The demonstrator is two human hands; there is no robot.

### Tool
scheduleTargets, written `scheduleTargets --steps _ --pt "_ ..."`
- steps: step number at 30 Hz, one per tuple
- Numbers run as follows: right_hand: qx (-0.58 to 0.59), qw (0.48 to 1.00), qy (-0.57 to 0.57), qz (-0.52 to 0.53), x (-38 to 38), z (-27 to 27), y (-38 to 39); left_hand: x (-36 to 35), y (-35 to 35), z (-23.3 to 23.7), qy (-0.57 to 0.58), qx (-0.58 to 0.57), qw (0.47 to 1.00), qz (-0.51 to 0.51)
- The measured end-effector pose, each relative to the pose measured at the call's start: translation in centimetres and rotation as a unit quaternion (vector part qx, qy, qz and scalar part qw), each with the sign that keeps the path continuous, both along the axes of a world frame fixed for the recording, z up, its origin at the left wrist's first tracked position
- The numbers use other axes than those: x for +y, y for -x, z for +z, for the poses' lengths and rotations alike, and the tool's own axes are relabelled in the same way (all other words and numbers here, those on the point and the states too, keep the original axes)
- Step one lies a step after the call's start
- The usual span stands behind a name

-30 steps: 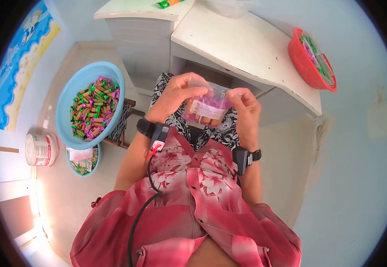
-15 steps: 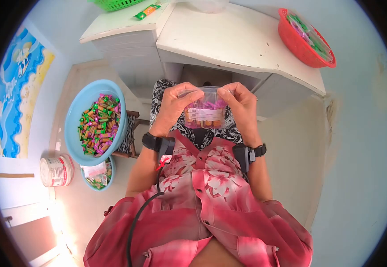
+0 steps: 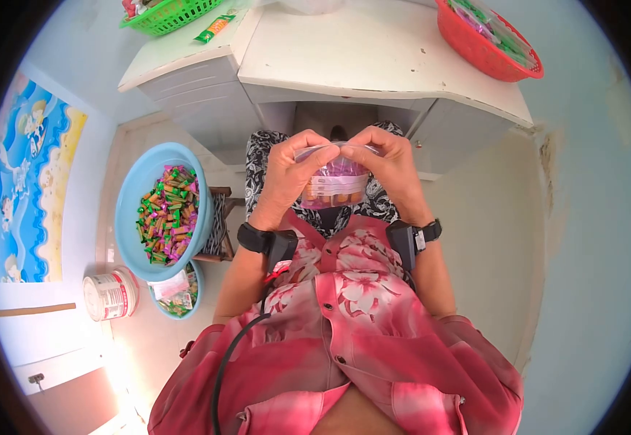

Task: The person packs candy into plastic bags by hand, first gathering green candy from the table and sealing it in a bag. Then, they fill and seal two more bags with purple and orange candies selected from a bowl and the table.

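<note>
A clear plastic bag (image 3: 335,190) with purple and brown wrapped snack pieces inside hangs in front of my lap. A white label strip runs across its middle. My left hand (image 3: 295,165) pinches the bag's top edge on the left, thumb pointing inward. On the right, my right hand (image 3: 384,161) pinches the same edge, its thumb close to the other thumb. Both hands are closed on the bag, and part of its top is hidden behind the fingers.
To the left, a blue basin (image 3: 125,243) holds many small wrapped snacks beside a stool (image 3: 221,223). Below it are a smaller basin (image 3: 198,299) and a white bucket (image 3: 106,296). On the white desk (image 3: 330,61) stand a green basket (image 3: 174,20), a snack packet (image 3: 214,29) and a red basket (image 3: 486,51).
My thumbs have come closer together along the bag's top edge. The camera view has shifted slightly, so the desk sits higher and the basins further right and lower.
</note>
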State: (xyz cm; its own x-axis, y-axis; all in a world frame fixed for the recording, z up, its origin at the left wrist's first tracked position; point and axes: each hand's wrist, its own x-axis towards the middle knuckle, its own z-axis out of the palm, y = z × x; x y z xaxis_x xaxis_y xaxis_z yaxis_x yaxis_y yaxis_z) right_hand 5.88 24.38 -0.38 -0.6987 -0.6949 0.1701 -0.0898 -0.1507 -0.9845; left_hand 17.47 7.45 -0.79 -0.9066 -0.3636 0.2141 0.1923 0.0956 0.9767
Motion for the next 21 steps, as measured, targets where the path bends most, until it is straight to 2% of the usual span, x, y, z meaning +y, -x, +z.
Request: scheduleTargets --steps 13,16,21 --pt "0.004 1.0 -0.002 0.006 0.3 0.9 -0.5 -0.5 -0.6 -0.7 0.007 0.021 1.0 0.014" --pt "0.006 1.0 0.004 0.001 0.3 0.7 -0.5 -0.4 -0.4 -0.8 -0.038 -0.001 0.999 0.014" --pt "0.033 0.999 0.0 -0.012 0.4 0.4 -0.2 -0.3 -0.6 -0.4 -0.039 -0.008 0.999 0.005"
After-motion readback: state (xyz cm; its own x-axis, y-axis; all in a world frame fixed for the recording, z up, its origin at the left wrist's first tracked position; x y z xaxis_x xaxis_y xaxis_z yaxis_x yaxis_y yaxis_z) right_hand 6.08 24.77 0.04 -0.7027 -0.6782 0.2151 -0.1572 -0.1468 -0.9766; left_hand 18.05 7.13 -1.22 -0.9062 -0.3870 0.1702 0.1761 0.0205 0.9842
